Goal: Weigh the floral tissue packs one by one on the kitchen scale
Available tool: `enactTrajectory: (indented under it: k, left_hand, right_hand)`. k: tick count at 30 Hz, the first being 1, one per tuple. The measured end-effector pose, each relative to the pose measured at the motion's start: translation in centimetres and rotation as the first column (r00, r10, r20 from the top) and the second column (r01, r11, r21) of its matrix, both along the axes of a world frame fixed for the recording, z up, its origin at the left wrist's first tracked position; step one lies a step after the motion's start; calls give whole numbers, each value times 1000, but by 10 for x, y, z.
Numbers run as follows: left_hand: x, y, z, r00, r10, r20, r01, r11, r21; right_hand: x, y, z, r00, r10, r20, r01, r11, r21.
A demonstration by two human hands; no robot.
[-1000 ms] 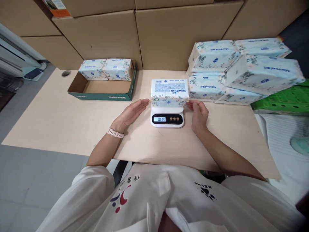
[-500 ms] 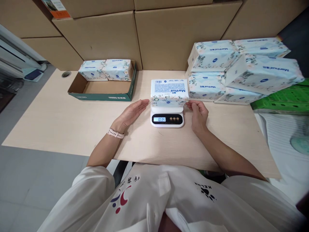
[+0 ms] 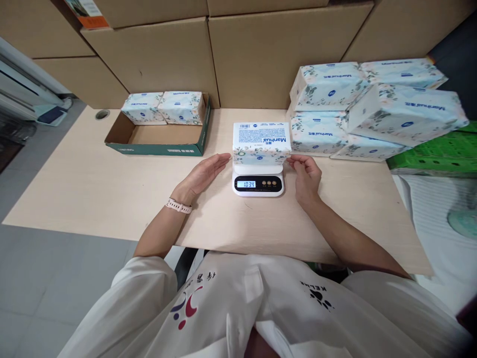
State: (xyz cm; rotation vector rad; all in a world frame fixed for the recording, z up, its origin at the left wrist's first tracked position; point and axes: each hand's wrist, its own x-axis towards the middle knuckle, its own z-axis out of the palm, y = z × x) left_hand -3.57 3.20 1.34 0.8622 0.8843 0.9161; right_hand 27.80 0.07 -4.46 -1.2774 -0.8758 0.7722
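Note:
A pack of tissues [image 3: 261,141] with blue print and a floral edge rests on a white digital kitchen scale [image 3: 238,171], whose lit display [image 3: 246,184] appears to read 103.4. My left hand [image 3: 204,174] is open beside the pack's left end, its fingers stretched out and the fingertips just short of the wrapper. At the right end is my right hand [image 3: 307,179], its fingers loosely bent and the tips at or very near the pack's lower corner. Neither hand grips the pack.
A green-sided cardboard tray [image 3: 160,149] at the left holds two tissue packs [image 3: 182,108]. More packs [image 3: 406,112] are stacked at the right, close to the scale, beside a green crate [image 3: 428,154]. Large cardboard boxes [image 3: 249,59] line the table's back edge.

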Motion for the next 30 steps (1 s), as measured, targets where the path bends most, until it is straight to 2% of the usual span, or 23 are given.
enactTrajectory:
  k: [11, 15, 20, 24, 30]
  left_hand:
    - [2, 0, 3, 1000, -5, -31, 5, 1000, 1]
    - [6, 0, 4, 999, -22, -46, 24, 999, 44]
    - [12, -3, 2, 994, -67, -86, 77, 989, 127]
    - [15, -5, 0, 991, -98, -87, 111, 979, 171]
    - [15, -5, -2, 994, -81, -76, 92, 983, 159]
  right_hand:
    - [-1, -2, 1, 1000, 13, 14, -13, 1000, 6]
    - [-3, -3, 4, 1000, 12, 21, -12, 1000, 18]
    - [-6, -12, 15, 994, 47, 99, -53, 997, 54]
    - [-6, -16, 18, 975, 71, 209, -80, 996, 34]
    - [-5, -15, 16, 976, 65, 206, -68, 998, 8]
